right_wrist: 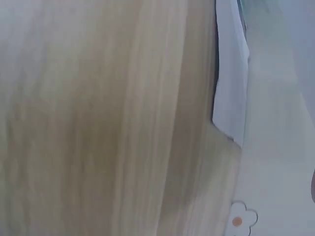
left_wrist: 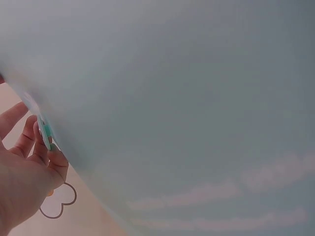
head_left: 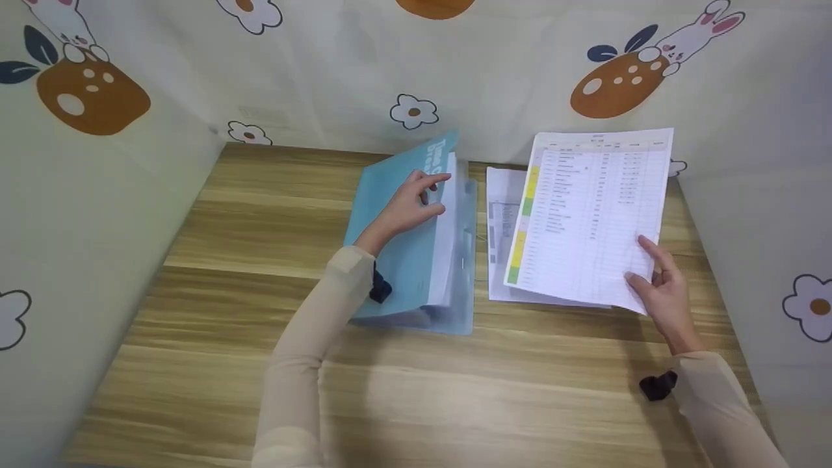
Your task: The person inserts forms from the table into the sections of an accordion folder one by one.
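Observation:
A blue plastic folder (head_left: 393,240) lies partly open, its front cover tilted up over white sheets (head_left: 444,250). My left hand (head_left: 408,207) holds the cover by its free edge, with index finger and thumb spread apart over the sheets. In the left wrist view, the fingers (left_wrist: 23,142) curl at the cover's edge around a small teal tab (left_wrist: 46,130), and the cover (left_wrist: 187,108) fills most of the view. With thumb and fingers, my right hand (head_left: 666,296) grips a printed table sheet (head_left: 595,214) with coloured side tabs at its lower right edge. That sheet is raised at a tilt.
Another printed page (head_left: 500,234) lies on the wooden table (head_left: 260,273), partly covered by the raised sheet. Patterned cloth (head_left: 338,78) with rabbits and flowers hangs behind and beside the table. In the right wrist view, a white paper edge (right_wrist: 231,78) lies over the tabletop.

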Demonstrator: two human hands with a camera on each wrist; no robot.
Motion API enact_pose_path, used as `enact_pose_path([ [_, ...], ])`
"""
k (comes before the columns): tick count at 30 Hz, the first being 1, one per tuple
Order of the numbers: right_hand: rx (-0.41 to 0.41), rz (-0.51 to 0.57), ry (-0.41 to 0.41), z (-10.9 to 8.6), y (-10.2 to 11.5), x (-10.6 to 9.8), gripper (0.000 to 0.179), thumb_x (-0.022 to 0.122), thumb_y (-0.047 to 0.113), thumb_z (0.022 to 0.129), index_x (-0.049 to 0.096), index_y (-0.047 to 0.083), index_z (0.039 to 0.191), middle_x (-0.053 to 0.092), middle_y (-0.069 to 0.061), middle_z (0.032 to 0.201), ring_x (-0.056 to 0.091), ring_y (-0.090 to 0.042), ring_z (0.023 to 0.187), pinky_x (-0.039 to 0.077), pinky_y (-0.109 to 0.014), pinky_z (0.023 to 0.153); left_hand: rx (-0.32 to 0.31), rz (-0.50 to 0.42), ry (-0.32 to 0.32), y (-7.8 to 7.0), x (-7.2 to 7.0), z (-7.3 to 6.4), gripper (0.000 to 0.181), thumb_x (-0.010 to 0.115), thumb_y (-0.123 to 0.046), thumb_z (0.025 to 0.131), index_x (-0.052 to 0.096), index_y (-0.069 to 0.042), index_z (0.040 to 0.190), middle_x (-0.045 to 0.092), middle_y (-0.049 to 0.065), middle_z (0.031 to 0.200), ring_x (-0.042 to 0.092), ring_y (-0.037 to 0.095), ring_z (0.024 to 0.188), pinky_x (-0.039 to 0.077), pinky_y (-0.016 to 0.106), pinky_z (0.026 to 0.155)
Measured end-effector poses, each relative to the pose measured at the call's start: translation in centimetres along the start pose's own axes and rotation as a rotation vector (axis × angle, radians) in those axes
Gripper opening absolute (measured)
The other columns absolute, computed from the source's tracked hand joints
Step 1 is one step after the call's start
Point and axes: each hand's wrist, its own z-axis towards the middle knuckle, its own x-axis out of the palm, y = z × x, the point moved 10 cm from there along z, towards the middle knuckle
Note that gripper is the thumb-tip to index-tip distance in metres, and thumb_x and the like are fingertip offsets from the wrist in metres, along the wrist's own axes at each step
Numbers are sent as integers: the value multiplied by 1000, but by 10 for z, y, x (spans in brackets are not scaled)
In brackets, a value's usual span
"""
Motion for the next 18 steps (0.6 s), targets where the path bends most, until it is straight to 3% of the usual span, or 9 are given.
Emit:
enact_pose_path([
  [13,-76,72,-29,-5,1,37,61,47,-23,73,41,-2,129,31,-13,134,48,-18,98,45,-20,70,3,-7,-1,0,-1,0,51,57,-19,78,47,-19,129,42,3,102,42,16,82,40,26,68],
  [18,-98,206,-16,0,-22,42,61,48,-20,71,43,1,129,28,-12,135,39,-22,111,42,-21,77,8,13,-9,-1,-1,0,52,56,-20,77,48,-18,128,43,3,102,42,16,80,39,25,67],
])
